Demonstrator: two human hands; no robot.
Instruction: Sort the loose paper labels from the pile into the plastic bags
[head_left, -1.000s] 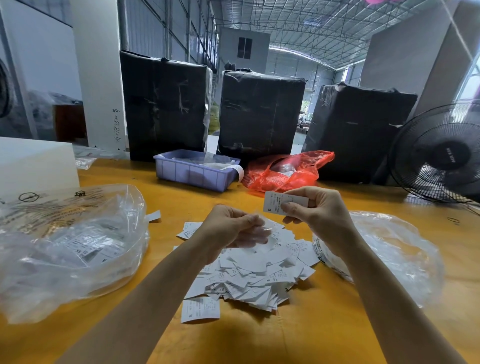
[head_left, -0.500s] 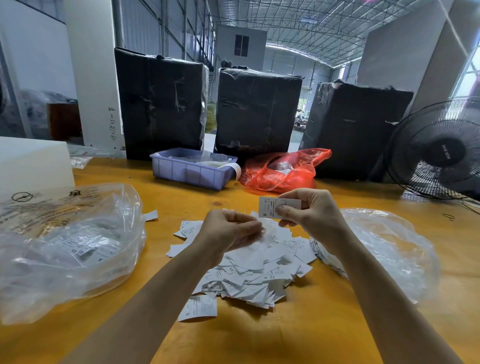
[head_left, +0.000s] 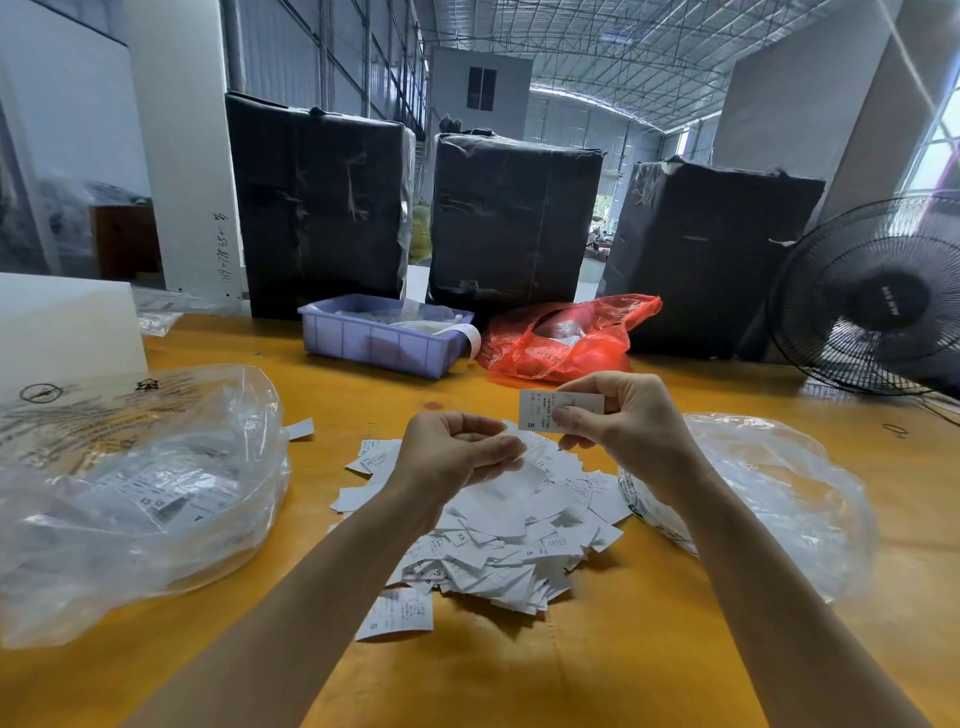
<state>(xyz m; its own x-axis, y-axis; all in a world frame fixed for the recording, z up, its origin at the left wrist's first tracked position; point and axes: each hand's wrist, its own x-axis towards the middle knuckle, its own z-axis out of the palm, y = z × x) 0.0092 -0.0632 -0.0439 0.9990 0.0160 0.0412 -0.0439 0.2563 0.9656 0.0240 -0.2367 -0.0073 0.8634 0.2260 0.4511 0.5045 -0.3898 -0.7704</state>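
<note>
Warehouse hall; yellow wooden table (head_left: 649, 665). Heap of loose white paper labels (head_left: 519, 540) at centre, partly hidden under the hands. Right hand (head_left: 623, 421) pinches one white "S" label (head_left: 537, 413), print too small to read. Left hand (head_left: 457, 454) curled above the heap; grip contents unclear. Clear plastic bag (head_left: 135, 499) left holds labels; crumpled clear bag (head_left: 779, 499) right, contents indistinct.

One view only, head-worn wide-angle, looking forward and down across the yellow table (head_left: 649, 649) from the near edge. Close range: both forearms enter from the bottom, the left hand (head_left: 457, 457) and right hand (head_left: 623, 421) sitting mid-frame over the label pile (head_left: 519, 545). Far field reaches the black wrapped bales (head_left: 514, 218) and warehouse roof (verticals bow outward at the edges).
</note>
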